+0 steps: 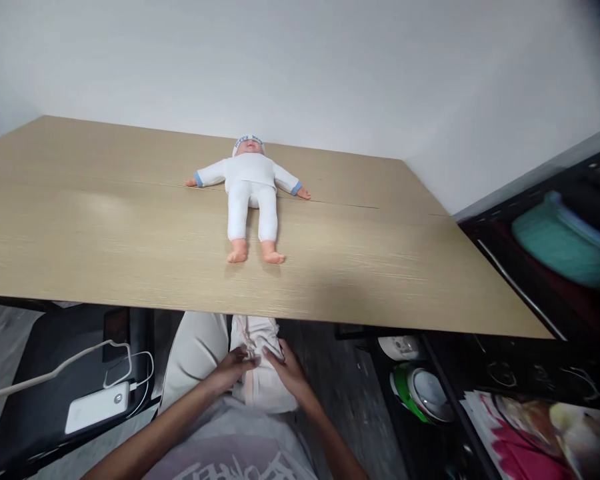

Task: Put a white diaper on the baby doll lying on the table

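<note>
A baby doll (251,194) in a white suit and cap lies on its back on the light wooden table (105,240), feet toward me. Below the table's front edge, over my lap, my left hand (235,367) and my right hand (286,369) both pinch a bundle of white and pale pink cloth (260,390). The fingers of both hands are closed on the cloth's upper part. The top of the cloth is hidden by the table edge.
A white power bank (97,407) with a white cable lies on a black surface at lower left. At right, a black shelf (540,300) holds a teal item (563,243). A green and white object (417,393) and colourful packets (530,433) lie lower right.
</note>
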Demonstrator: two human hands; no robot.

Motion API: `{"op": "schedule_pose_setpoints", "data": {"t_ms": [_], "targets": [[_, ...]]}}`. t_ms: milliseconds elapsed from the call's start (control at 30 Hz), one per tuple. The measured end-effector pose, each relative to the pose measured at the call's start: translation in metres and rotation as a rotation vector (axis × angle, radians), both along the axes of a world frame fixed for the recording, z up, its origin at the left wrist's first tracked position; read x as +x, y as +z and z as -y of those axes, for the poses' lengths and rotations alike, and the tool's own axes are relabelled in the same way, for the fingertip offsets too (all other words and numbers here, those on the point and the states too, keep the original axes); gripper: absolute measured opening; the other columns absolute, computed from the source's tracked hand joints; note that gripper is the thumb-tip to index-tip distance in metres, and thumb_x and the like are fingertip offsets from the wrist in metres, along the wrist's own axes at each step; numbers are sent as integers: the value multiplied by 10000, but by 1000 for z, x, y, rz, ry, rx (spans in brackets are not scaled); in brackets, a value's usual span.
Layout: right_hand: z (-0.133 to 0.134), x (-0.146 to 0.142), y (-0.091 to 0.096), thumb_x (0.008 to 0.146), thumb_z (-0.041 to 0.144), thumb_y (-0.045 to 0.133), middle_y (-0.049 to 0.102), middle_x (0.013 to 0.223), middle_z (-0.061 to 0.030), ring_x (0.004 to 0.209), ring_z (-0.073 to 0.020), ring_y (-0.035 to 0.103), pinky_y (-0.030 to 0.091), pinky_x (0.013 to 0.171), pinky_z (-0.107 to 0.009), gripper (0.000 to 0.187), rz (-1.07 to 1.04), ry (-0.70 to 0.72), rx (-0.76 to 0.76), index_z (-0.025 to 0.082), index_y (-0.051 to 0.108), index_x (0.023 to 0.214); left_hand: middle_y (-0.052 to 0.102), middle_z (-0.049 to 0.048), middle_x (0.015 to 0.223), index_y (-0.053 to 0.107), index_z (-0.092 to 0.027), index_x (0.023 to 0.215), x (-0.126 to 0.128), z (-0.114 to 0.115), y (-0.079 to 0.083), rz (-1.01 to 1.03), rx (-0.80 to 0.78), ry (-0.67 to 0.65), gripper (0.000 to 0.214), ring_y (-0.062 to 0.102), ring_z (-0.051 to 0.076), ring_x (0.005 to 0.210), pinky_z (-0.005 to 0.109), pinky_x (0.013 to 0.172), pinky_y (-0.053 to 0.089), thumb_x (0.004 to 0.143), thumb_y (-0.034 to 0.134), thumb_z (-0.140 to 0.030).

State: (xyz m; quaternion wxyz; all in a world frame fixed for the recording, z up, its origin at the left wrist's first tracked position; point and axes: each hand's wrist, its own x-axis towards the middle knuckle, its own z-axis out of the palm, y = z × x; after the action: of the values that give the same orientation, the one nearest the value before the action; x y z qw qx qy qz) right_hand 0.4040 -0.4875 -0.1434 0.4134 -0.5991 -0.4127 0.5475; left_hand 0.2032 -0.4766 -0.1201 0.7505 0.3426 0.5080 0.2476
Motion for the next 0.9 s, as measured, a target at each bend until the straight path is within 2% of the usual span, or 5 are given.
{"op": "schedule_pose_setpoints", "data": {"t_ms": [200, 367, 633, 767, 900], "targets": [[69, 14, 118, 890, 615, 918, 871, 1258, -89, 1097, -359, 859, 736, 928, -496, 549, -21, 13, 62, 338, 761, 1336, 808, 145, 1355, 734, -388, 1481, -7, 76, 110, 128, 27, 38, 828, 731, 425, 1378, 584, 1209, 567, 752, 990, -685], [88, 10, 171, 840, 527, 959, 860, 995, -47, 822, -318, 825, 726, 680, -420, 390, 94, -35, 269, 362, 767, 1137, 800, 96, 1418, 689, -481, 1528, -18, 94, 165, -8, 204, 76, 813, 673, 385, 1488, 514, 1235, 570, 783, 983, -622], [7, -35, 158, 980, 592, 830, 888, 1217, -83, 1096, -323, 860, 701, 925, -391, 453, 102, -37, 288, 274, 695, 1274, 823, 70, 1298, 628, -400, 1366, -21, 13, 148, -29, 324, 238, 721, 767, 362, 1300, 489, 1145, 590, 792, 935, -709], [-1, -33, 134, 1000, 635, 788, 892, 1233, -128, 1139, -352, 868, 699, 927, -404, 552, 114, -7, 226, 239, 659, 1363, 821, 76, 1273, 646, -380, 1303, -26, 1, 122, 7, 248, 265, 743, 788, 367, 1232, 476, 1067, 614, 741, 952, -757], [-1, -13, 121, 1015, 627, 777, 868, 1123, -127, 984, -343, 837, 683, 855, -464, 509, 453, -55, 316, 243, 697, 1339, 821, 75, 1168, 617, -343, 1373, -30, 4, 105, 59, 176, 265, 811, 809, 316, 1021, 427, 903, 629, 767, 961, -757]]}}
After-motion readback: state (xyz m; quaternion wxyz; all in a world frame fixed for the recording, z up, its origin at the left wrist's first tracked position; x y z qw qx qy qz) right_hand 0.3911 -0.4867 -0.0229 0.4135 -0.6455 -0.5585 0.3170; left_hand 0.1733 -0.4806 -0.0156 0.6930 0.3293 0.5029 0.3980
